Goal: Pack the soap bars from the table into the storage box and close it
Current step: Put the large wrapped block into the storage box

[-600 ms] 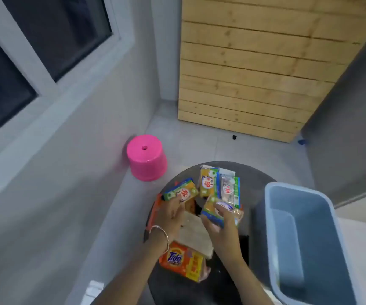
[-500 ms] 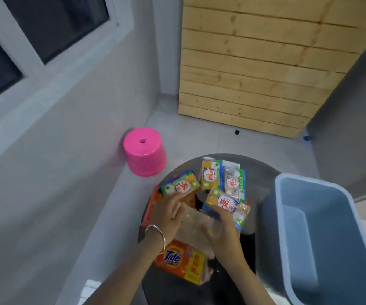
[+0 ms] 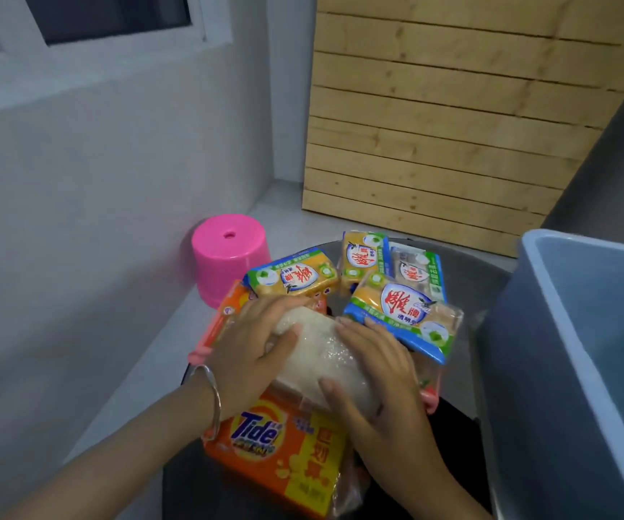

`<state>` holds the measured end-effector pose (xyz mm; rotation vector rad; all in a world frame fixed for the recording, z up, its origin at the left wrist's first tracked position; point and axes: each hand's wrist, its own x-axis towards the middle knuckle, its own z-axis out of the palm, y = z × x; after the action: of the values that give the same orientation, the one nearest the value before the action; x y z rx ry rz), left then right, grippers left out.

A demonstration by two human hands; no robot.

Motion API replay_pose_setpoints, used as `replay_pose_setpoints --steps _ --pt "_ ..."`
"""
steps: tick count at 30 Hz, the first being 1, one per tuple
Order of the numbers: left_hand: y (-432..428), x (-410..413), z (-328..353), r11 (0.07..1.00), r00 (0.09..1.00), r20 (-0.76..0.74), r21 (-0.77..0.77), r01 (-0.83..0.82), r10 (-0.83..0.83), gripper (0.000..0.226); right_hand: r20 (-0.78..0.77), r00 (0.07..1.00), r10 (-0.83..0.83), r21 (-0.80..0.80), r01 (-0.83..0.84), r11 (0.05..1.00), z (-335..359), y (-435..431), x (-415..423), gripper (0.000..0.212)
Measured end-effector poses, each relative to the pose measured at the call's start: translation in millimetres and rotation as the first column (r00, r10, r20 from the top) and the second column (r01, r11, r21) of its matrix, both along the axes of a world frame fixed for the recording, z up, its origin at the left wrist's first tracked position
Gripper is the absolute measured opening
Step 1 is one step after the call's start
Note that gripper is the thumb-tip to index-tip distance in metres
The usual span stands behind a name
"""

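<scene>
Several wrapped soap bars lie on a small round dark table (image 3: pixel 464 264). My left hand (image 3: pixel 250 350) and my right hand (image 3: pixel 381 373) both grip a pale soap pack in clear plastic (image 3: pixel 321 354) at the pile's middle. An orange Tide pack (image 3: pixel 284 448) lies just below it. Yellow-and-blue bars sit behind: one at left (image 3: pixel 295 275), one at the back (image 3: pixel 363 257), one at right (image 3: pixel 404 313), and a paler bar (image 3: pixel 419 272). The open blue storage box (image 3: pixel 527 332) stands right of the table, with nothing visible inside.
A pink upturned stool (image 3: pixel 228 253) stands on the floor left of the table. A grey wall with a window runs along the left. A wooden slat panel (image 3: pixel 452 118) closes the back. An orange-pink pack edge (image 3: pixel 220 324) pokes out under my left hand.
Both hands have come together onto the pale clear-wrapped pack and now grip it; earlier the right hand held a yellow-and-blue bar. The camera has moved closer to the table.
</scene>
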<state>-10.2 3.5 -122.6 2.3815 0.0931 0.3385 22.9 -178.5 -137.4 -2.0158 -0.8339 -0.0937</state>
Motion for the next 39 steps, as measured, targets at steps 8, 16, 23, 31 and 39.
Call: replay_pose_setpoints --steps 8,16,23,31,39 --pt "18.4 6.4 4.4 0.979 0.961 -0.202 0.036 0.200 -0.189 0.072 -0.071 0.997 0.039 -0.132 -0.048 0.990 15.2 -7.7 1.8 0.076" --pt "49.2 19.1 30.7 0.882 0.840 -0.449 0.199 0.428 -0.306 0.106 -0.081 0.995 0.050 -0.476 -0.083 0.876 43.4 -19.8 3.7 0.099" --pt "34.1 23.4 33.4 0.873 0.851 -0.451 0.261 0.412 -0.267 0.099 -0.048 0.999 -0.019 -0.581 -0.012 0.814 52.1 1.3 8.6 0.092" --pt "32.2 0.9 53.0 0.923 0.943 -0.229 0.248 0.295 -0.240 0.100 0.089 0.996 -0.001 -0.563 0.051 0.825 93.8 1.3 -5.2 0.088" --pt "-16.3 -21.6 143.8 0.948 0.962 0.055 0.196 0.251 -0.266 0.095 0.220 0.973 0.074 -0.627 0.083 0.775 197.0 -45.6 -18.6 0.106"
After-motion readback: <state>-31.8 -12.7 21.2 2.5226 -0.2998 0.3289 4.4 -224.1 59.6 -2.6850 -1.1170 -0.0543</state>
